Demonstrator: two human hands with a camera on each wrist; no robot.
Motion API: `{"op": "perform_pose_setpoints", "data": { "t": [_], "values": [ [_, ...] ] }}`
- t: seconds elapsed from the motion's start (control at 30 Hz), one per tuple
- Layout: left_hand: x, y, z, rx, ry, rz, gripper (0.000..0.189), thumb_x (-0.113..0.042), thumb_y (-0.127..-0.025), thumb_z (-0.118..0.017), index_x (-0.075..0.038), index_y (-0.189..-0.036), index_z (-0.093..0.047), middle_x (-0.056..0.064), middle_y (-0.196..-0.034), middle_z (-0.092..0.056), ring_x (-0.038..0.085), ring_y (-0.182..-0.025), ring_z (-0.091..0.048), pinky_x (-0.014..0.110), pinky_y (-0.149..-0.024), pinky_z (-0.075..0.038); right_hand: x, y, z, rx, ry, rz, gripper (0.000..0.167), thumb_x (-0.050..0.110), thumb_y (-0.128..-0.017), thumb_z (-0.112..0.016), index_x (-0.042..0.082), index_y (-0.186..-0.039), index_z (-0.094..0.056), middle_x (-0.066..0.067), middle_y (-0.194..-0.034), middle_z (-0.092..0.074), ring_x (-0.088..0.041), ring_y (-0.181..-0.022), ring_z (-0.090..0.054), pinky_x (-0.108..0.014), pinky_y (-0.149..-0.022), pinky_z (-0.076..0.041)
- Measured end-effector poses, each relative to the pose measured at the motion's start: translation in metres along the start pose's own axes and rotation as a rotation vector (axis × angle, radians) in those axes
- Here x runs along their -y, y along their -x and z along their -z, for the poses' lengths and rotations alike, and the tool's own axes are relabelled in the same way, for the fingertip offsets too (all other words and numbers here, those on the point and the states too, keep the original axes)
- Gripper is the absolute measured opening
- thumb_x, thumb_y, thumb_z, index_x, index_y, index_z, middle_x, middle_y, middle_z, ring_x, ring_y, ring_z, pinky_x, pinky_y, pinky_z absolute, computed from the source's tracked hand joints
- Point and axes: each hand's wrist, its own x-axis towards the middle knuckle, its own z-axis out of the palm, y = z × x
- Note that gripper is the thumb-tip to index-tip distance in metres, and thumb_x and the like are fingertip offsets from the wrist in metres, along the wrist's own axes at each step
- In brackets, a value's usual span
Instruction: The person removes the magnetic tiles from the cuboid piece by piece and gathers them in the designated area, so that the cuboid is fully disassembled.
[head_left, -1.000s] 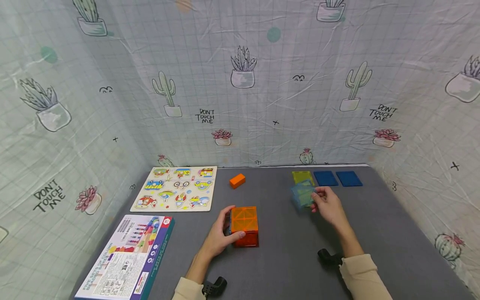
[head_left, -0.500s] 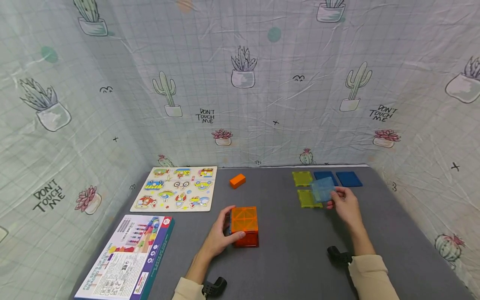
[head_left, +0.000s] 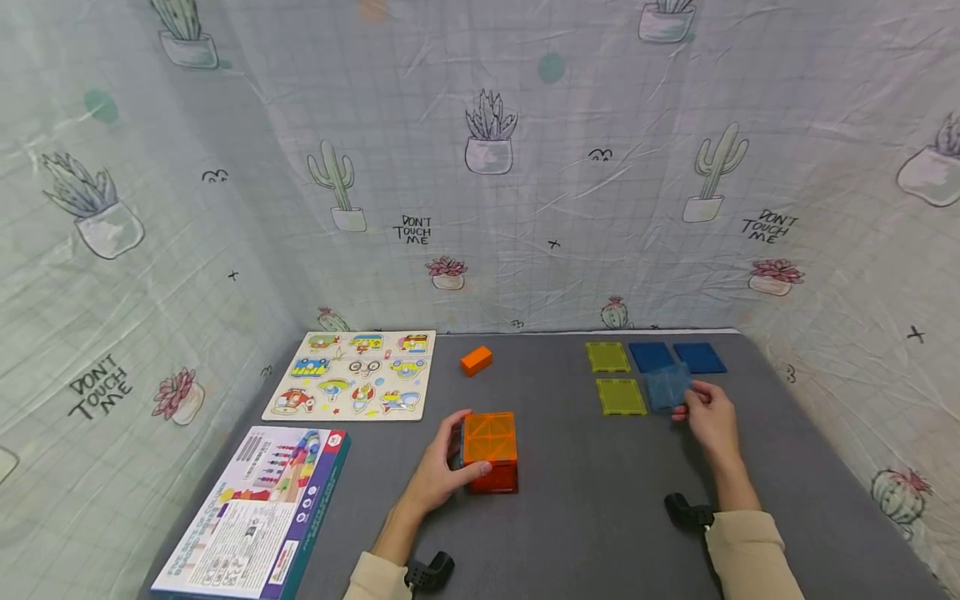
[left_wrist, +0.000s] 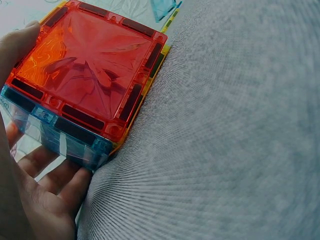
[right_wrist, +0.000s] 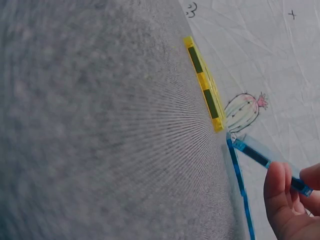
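Observation:
In the head view my left hand (head_left: 435, 473) grips a box built of translucent magnetic tiles (head_left: 489, 450), thumb on the near side and fingers round the left. Its top is orange; the left wrist view shows a red tile face (left_wrist: 95, 60) and a blue tile side (left_wrist: 60, 135). My right hand (head_left: 708, 414) pinches a light blue magnetic tile (head_left: 667, 387) by its right edge. That tile hangs tilted over the table, overlapping a dark blue tile (head_left: 649, 355) in the head view. Left of it lies a yellow tile (head_left: 621, 397).
Another yellow tile (head_left: 607, 357) and a second dark blue tile (head_left: 699, 358) lie at the back right. An orange block (head_left: 476, 361) sits at the back middle. On the left are a wooden picture puzzle board (head_left: 348, 375) and a printed box (head_left: 255, 508). A patterned cloth surrounds the table.
My right hand has moved right with the light blue tile, away from the front yellow tile, which now lies uncovered on the table. My left hand keeps its grip on the tile box.

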Motion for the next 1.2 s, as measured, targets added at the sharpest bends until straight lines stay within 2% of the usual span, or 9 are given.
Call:
{"op": "perform_pose_setpoints", "data": {
  "t": [0.43,0.5,0.57,0.67,0.7,0.77,0.83,0.9,1.2],
  "values": [
    [0.000,-0.002,0.001,-0.009,0.002,-0.003,0.081,-0.027,-0.084,-0.077,-0.018,-0.153,-0.035,0.001,-0.142,-0.050,0.018,-0.125,-0.051,0.032,-0.112,-0.042,-0.008,-0.004,0.007,0.008,0.107,-0.036,0.051,0.018,-0.107,-0.039,-0.011,-0.149,-0.036,-0.024,-0.113,-0.060,0.000,-0.063,-0.063,-0.015,-0.062,-0.052],
    [0.000,-0.002,0.001,-0.006,0.001,0.000,0.082,-0.027,-0.084,-0.077,-0.016,-0.153,-0.034,0.001,-0.143,-0.050,0.019,-0.126,-0.051,0.033,-0.112,-0.042,-0.009,-0.004,0.008,0.021,0.149,-0.050,0.053,0.018,-0.106,-0.042,-0.011,-0.150,-0.033,-0.027,-0.115,-0.060,0.000,-0.064,-0.063,-0.021,-0.069,-0.055],
    [-0.001,-0.001,0.000,-0.003,-0.003,0.003,0.083,-0.027,-0.085,-0.077,-0.015,-0.154,-0.033,0.000,-0.144,-0.049,0.018,-0.127,-0.050,0.035,-0.113,-0.041,-0.009,-0.004,0.010,0.046,0.201,-0.065,0.057,0.018,-0.105,-0.047,-0.011,-0.151,-0.030,-0.032,-0.123,-0.057,-0.003,-0.065,-0.065,-0.035,-0.083,-0.057],
    [-0.001,-0.001,0.000,0.001,-0.004,0.006,0.083,-0.027,-0.085,-0.076,-0.014,-0.154,-0.032,0.000,-0.145,-0.049,0.018,-0.128,-0.050,0.037,-0.114,-0.041,-0.011,-0.004,0.013,0.080,0.263,-0.066,0.065,0.018,-0.101,-0.055,-0.012,-0.151,-0.026,-0.039,-0.135,-0.049,-0.023,-0.077,-0.071,-0.056,-0.101,-0.046],
    [-0.002,0.000,-0.001,0.002,-0.003,0.007,0.083,-0.027,-0.086,-0.076,-0.014,-0.154,-0.032,0.000,-0.146,-0.049,0.018,-0.128,-0.050,0.037,-0.114,-0.041,-0.012,-0.005,0.013,0.089,0.276,-0.067,0.068,0.019,-0.100,-0.057,-0.012,-0.152,-0.025,-0.040,-0.138,-0.046,-0.030,-0.088,-0.070,-0.059,-0.104,-0.042],
    [-0.002,0.000,-0.001,0.003,-0.002,0.009,0.083,-0.027,-0.086,-0.076,-0.015,-0.155,-0.032,0.000,-0.146,-0.048,0.019,-0.128,-0.049,0.037,-0.114,-0.040,-0.013,-0.006,0.012,0.090,0.302,-0.071,0.071,0.020,-0.098,-0.059,-0.012,-0.152,-0.025,-0.040,-0.144,-0.041,-0.043,-0.111,-0.062,-0.062,-0.108,-0.037],
    [-0.002,0.001,-0.001,0.002,-0.002,0.012,0.082,-0.027,-0.085,-0.076,-0.016,-0.154,-0.032,0.000,-0.146,-0.048,0.018,-0.128,-0.049,0.038,-0.114,-0.040,-0.015,-0.007,0.011,0.083,0.315,-0.076,0.073,0.020,-0.097,-0.061,-0.012,-0.152,-0.025,-0.040,-0.144,-0.041,-0.049,-0.123,-0.051,-0.062,-0.109,-0.035],
    [-0.002,0.001,-0.001,0.001,-0.003,0.012,0.082,-0.028,-0.085,-0.076,-0.016,-0.154,-0.033,-0.001,-0.146,-0.048,0.018,-0.128,-0.049,0.039,-0.114,-0.040,-0.015,-0.007,0.010,0.076,0.330,-0.082,0.073,0.020,-0.097,-0.062,-0.011,-0.152,-0.026,-0.040,-0.146,-0.040,-0.050,-0.128,-0.046,-0.062,-0.110,-0.034],
    [-0.002,0.000,-0.001,-0.002,-0.001,0.014,0.081,-0.028,-0.085,-0.076,-0.019,-0.154,-0.034,0.000,-0.146,-0.048,0.019,-0.129,-0.048,0.041,-0.115,-0.040,-0.018,-0.011,0.008,0.073,0.416,-0.017,0.069,0.019,-0.096,-0.062,-0.017,-0.146,-0.032,-0.043,-0.139,-0.043,-0.054,-0.125,-0.048,-0.061,-0.109,-0.037]
  ]
}}
